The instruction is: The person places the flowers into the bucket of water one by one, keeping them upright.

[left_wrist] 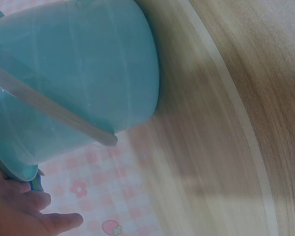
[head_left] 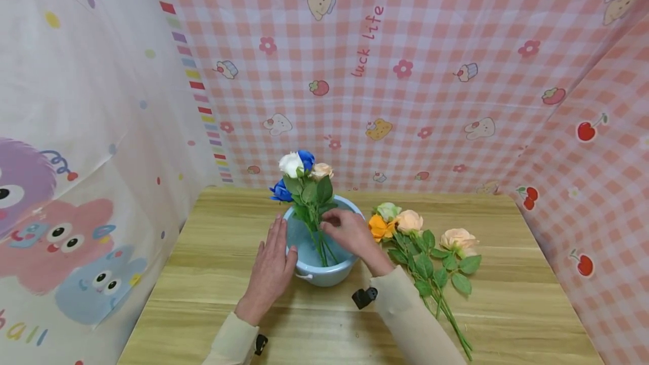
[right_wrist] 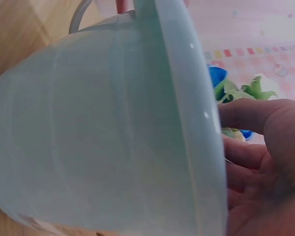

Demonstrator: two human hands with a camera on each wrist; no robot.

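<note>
A light blue bucket stands upright on the table, several artificial roses leaning in it. Their heads, a white rose, blue roses and a peach rose, rise above the back rim. My right hand reaches over the right side of the rim, its thumb and fingers pinching at the rose stems; in the right wrist view the rim hides the fingertips. With fingers straight, my left hand rests against the bucket's left rim. The left wrist view shows the bucket's wall close by.
Right of the bucket, more roses lie on the wooden table: an orange rose, a pale green rose and peach roses, their stems toward the front. A checked cloth hangs behind the table. The bucket's handle hangs down its side.
</note>
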